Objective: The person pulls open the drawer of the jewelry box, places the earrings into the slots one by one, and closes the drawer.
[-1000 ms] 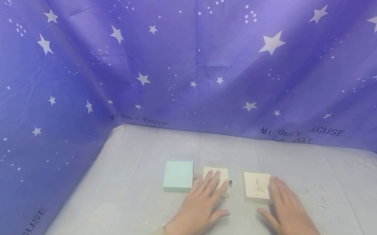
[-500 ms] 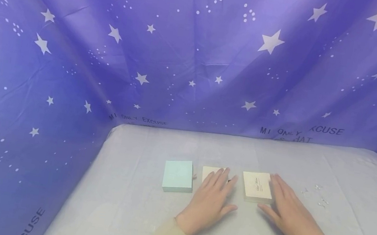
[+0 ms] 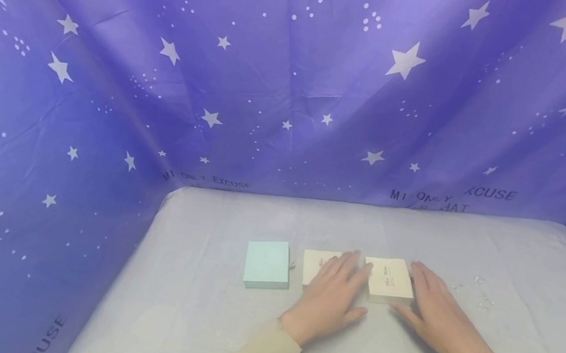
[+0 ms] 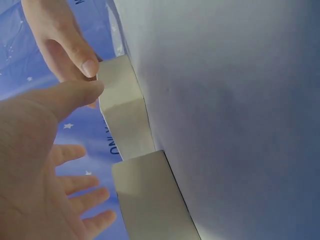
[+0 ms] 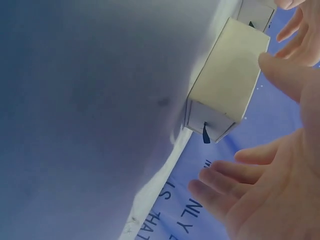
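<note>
Two cream drawer-style boxes with printed lettering lie on the table. My left hand reaches over the middle cream box, partly covering it, with fingers extended toward the near side of the right cream box. Along that box's right side is my right hand, fingers straight and thumb near its front corner. In the right wrist view a dark ribbon tab hangs from the box end that faces my right hand. Whether either hand touches the right box is unclear; neither grips it.
A mint-green box with a small ribbon tab stands left of the cream boxes. Several small shiny pieces lie right of my right hand. A purple star-patterned curtain rises behind the pale-covered table.
My left hand has slid right, from over the middle box to the gap beside the right box. The right hand and all boxes stay nearly in place; the view shifts slightly.
</note>
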A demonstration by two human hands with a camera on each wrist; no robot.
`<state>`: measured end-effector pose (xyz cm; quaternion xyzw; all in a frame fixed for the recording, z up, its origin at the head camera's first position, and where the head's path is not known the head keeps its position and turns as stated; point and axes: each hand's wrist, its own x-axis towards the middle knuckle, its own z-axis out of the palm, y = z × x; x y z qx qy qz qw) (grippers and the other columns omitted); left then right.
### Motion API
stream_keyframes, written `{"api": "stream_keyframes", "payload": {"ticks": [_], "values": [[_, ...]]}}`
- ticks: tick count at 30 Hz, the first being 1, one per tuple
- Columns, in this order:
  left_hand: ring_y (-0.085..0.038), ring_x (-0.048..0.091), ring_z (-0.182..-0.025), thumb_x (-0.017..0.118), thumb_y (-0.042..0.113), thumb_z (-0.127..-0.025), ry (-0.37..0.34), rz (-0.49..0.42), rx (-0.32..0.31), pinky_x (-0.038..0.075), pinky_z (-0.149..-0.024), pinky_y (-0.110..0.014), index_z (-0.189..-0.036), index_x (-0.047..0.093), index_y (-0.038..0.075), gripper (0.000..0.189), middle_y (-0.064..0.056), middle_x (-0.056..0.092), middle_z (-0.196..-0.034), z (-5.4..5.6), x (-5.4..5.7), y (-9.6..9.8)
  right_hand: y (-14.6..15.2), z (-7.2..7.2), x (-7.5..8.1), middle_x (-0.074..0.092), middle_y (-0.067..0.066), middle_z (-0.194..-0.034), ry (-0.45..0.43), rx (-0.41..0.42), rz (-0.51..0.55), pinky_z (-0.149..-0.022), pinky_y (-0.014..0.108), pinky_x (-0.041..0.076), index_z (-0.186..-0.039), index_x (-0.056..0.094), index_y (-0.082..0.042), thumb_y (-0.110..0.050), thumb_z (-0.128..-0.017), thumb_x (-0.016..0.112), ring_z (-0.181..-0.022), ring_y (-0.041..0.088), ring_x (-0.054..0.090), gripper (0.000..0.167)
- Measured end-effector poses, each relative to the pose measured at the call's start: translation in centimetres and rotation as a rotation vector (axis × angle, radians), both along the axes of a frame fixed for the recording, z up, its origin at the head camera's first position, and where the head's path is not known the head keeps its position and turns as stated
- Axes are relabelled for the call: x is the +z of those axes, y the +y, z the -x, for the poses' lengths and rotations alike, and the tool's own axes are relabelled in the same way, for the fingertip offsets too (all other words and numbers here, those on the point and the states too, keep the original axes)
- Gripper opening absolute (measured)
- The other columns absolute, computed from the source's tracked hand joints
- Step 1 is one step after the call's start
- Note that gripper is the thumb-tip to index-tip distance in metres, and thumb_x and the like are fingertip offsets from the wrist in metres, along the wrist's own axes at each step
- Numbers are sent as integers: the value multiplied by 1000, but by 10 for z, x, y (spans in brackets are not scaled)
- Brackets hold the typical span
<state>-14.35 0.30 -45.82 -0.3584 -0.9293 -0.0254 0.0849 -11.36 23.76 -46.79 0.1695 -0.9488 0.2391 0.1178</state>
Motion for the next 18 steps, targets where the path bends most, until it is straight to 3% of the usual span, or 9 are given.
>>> {"api": "stream_keyframes", "payload": {"ticks": [6, 18], "values": [[-24, 30, -148, 62, 55, -91, 12, 15, -29, 25, -121, -39, -154, 33, 15, 80, -13, 29, -160, 5, 0, 8, 1, 3, -2, 36, 39, -143, -4, 31, 14, -104, 70, 30, -148, 27, 11, -30, -86, 75, -127, 56, 38, 89], [-23, 35, -145, 65, 52, -89, -16, 32, -17, 27, -120, -34, -152, 38, 15, 78, -12, 35, -158, 19, -3, 21, 2, 8, -3, 37, 40, -142, -16, 44, -37, -99, 69, 36, -143, 37, 13, -27, -86, 75, -126, 56, 40, 79]]}}
